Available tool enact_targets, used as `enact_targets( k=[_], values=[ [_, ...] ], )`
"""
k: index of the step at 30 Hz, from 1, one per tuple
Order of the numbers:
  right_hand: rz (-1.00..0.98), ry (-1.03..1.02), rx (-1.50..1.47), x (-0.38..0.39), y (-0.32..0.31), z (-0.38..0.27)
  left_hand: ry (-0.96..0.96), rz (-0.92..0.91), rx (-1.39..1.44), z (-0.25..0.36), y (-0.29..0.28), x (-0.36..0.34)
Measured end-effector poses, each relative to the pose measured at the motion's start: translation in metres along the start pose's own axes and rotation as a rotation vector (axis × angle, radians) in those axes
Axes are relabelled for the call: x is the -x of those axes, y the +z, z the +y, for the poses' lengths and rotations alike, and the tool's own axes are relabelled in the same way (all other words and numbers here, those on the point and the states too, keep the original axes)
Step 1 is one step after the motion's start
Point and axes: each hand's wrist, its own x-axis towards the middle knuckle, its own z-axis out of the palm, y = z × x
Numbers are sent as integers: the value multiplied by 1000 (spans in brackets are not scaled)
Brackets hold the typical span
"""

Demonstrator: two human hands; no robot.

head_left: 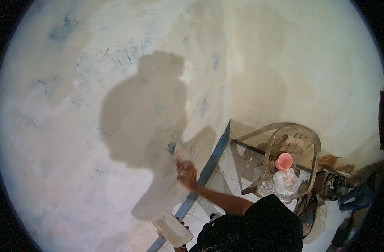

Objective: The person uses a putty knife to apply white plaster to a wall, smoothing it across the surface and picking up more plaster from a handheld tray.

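My right hand is raised against the pale, patchy wall and is shut on a small putty tool, which presses on the surface near the corner. The tool is mostly hidden by my fingers. My left hand is low at the bottom edge and holds a white rectangular tray of pale filler, which hides most of the hand. My shadow falls on the wall to the left of my right hand.
A blue skirting stripe runs along the wall's foot above a dusty tiled floor. In the corner stands a worn plastic chair with a clear bag and an orange cup on it. Dark bundles lie at right.
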Motion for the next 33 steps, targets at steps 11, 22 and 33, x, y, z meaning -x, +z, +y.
enact_targets(
  k=[11,22,33],
  values=[
    [469,-381,483,-67,-109,9,9,-35,-128,-2,3,-25],
    [639,-495,720,-178,-95,5,-55,43,99,-6,11,6],
    [-90,-238,-58,47,-23,-64,66,-45,77,-6,-4,-38]
  ],
)
